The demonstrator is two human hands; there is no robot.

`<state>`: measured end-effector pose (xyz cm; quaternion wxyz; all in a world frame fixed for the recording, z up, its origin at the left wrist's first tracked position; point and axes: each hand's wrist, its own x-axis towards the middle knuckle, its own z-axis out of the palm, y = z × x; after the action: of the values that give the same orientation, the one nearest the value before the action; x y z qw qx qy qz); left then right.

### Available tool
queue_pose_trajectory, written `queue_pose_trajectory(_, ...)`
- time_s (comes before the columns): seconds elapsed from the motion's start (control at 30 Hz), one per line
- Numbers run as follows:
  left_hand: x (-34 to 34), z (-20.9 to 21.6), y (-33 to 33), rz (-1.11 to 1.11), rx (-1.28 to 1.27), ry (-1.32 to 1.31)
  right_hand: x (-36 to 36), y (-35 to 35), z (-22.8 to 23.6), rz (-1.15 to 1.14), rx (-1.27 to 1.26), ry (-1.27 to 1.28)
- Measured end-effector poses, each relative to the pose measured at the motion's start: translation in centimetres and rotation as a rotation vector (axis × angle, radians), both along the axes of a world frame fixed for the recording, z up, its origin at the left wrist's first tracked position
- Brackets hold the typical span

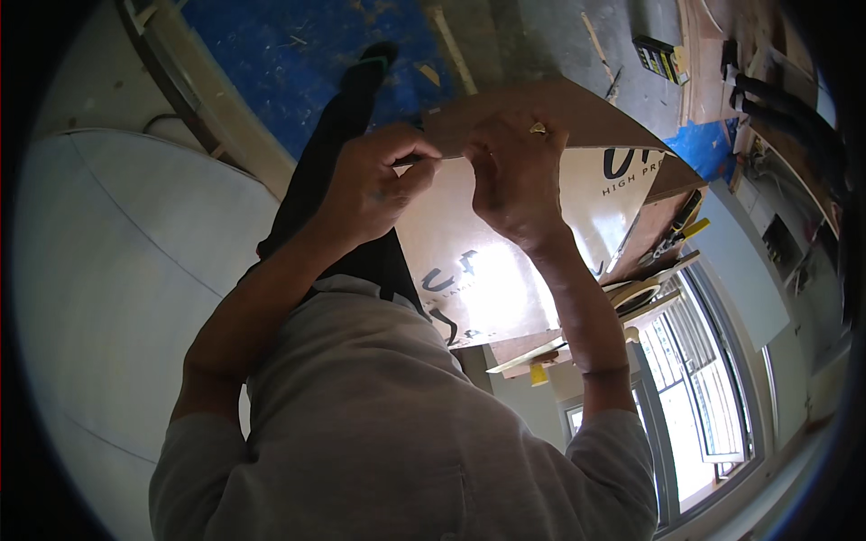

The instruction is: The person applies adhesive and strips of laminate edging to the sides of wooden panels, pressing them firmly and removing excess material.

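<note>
A glossy beige laminate sheet (577, 207) with dark printed lettering lies in front of me, its lower part bright with glare. Along its far edge runs a dull brown surface (577, 108); whether this is the same sheet bent over or a separate board, I cannot tell. My left hand (374, 185) pinches thumb against forefinger at the left end of that edge. Close beside it, my right hand (519, 176), wearing a ring, bends over the edge with its fingers curled and gripping there. The fingertips are partly hidden.
Pliers with yellow handles (690, 230) lie on a wooden surface at right, above a roll of tape (636, 298). A large pale panel (117, 270) fills the left. Blue sheeting (271, 63) and a dark box (658, 59) are on the floor beyond. A window (695, 388) stands lower right.
</note>
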<state>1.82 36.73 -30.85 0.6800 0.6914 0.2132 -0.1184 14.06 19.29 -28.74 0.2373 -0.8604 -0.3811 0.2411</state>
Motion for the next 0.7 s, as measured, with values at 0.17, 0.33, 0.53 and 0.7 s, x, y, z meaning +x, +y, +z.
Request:
queue_pose_trajectory(0.17,-0.5,-0.2,-0.8,0.098,-0.057,-0.079,0.0,0.1,0.7,0.039,0.017,0.076)
queue_pose_trajectory(0.33,-2.3,-0.3,0.5,0.116,-0.131,-0.015,-0.3,0.4,0.6,0.021,0.079,0.038)
queue_pose_trajectory(0.53,-3.3,-0.6,1.0,0.132,-0.204,0.017,-0.5,0.4,0.0,-0.022,0.164,-0.011)
queue_pose_trajectory(0.7,-3.2,-0.6,0.5,0.115,-0.069,0.005,-0.3,0.5,0.4,0.044,0.128,0.026)
